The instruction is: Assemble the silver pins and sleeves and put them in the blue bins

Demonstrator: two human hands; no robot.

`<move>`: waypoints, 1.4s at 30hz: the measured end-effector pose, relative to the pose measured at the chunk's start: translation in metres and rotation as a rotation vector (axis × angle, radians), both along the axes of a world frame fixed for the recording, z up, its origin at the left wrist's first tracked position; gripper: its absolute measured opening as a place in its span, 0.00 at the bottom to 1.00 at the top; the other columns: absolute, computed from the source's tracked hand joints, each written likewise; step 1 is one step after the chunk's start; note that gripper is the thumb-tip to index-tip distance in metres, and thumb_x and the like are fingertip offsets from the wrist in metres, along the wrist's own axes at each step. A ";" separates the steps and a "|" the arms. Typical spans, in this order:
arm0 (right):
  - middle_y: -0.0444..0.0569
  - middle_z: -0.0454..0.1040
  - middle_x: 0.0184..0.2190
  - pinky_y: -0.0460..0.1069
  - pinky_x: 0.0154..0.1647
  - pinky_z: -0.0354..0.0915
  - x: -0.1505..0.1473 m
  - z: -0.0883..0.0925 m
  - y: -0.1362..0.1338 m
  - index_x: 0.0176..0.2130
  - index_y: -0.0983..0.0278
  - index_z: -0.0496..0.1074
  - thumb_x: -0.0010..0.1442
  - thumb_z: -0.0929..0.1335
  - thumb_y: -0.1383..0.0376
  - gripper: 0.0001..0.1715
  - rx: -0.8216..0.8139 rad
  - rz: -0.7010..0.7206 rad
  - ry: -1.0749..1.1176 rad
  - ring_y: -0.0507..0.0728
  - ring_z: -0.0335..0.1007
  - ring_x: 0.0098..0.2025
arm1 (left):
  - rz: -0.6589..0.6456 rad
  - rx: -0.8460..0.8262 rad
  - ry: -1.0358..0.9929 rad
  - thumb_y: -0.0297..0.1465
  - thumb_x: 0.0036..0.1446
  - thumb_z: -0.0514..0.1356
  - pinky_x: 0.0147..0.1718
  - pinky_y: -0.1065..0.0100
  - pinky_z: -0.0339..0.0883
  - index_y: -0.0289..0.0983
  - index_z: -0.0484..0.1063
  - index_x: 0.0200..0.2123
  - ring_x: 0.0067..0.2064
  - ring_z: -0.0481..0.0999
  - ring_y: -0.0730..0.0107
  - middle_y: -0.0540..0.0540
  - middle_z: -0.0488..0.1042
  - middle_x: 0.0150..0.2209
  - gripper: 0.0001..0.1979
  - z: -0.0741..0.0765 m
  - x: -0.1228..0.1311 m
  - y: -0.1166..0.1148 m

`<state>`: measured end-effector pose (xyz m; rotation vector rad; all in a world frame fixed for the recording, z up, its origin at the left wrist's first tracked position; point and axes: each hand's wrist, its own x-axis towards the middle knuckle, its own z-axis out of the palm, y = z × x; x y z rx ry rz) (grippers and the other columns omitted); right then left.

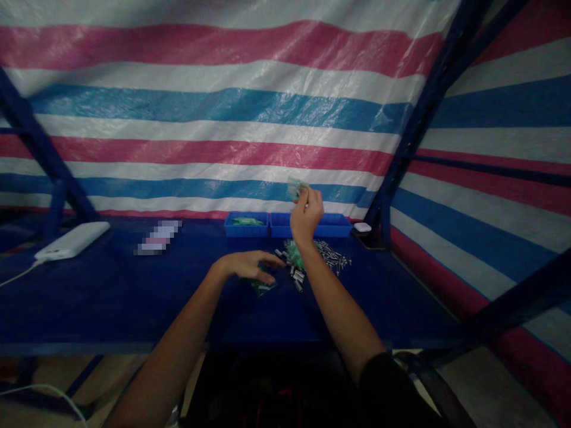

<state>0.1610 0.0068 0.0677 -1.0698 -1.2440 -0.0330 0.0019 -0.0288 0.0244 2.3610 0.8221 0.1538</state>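
Observation:
My right hand (307, 214) is raised above the table's back edge, its fingers closed on a small clear, greenish plastic bag (295, 186). What the bag contains is too blurred to tell. Lower and to the left, my left hand (250, 265) hovers with thumb and fingers apart. Under it lie small clear bags (264, 288), partly hidden by the palm. Between my arms is a heap of pale green pieces (293, 254), with short silvery cylinders (297, 277) in front. Many thin metal screw-like parts (332, 257) spread to the right, partly behind my right forearm.
Behind the heap stand a blue bin (228, 230) with green bags inside and a longer blue bin (343, 227). A white earbud case (362, 227) sits by a dark phone (372, 240). A white power bank (74, 241) with a cable lies left. Blue metal posts (404, 148) frame the table.

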 end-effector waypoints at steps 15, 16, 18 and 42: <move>0.49 0.74 0.35 0.52 0.47 0.60 -0.009 -0.050 0.015 0.45 0.65 0.69 0.56 0.61 0.62 0.18 -0.524 0.278 -0.350 0.57 0.67 0.43 | 0.209 0.222 0.233 0.32 0.48 0.58 0.43 0.64 0.57 0.41 0.72 0.33 0.46 0.67 0.61 0.49 0.72 0.40 0.07 -0.011 0.003 0.004; 0.49 0.74 0.33 0.51 0.45 0.61 -0.001 -0.051 0.013 0.43 0.65 0.70 0.56 0.61 0.62 0.17 -0.514 0.295 -0.287 0.56 0.68 0.40 | 0.236 0.215 0.228 0.31 0.49 0.57 0.42 0.64 0.56 0.41 0.72 0.34 0.44 0.68 0.63 0.50 0.73 0.38 0.08 -0.011 0.006 0.003; 0.48 0.74 0.31 0.49 0.40 0.62 0.015 -0.053 0.011 0.38 0.66 0.72 0.56 0.61 0.60 0.16 -0.492 0.315 -0.152 0.55 0.69 0.35 | 0.286 0.214 0.223 0.29 0.50 0.55 0.41 0.65 0.56 0.42 0.72 0.37 0.40 0.71 0.66 0.51 0.74 0.35 0.10 -0.012 0.009 0.003; 0.55 0.57 0.54 0.56 0.52 0.55 0.068 -0.058 -0.018 0.58 0.57 0.56 0.44 0.68 0.44 0.46 -1.021 0.334 -0.830 0.66 0.55 0.55 | 0.289 0.373 -0.069 0.36 0.52 0.58 0.45 0.62 0.60 0.40 0.68 0.44 0.44 0.66 0.64 0.46 0.63 0.41 0.15 -0.034 0.025 0.008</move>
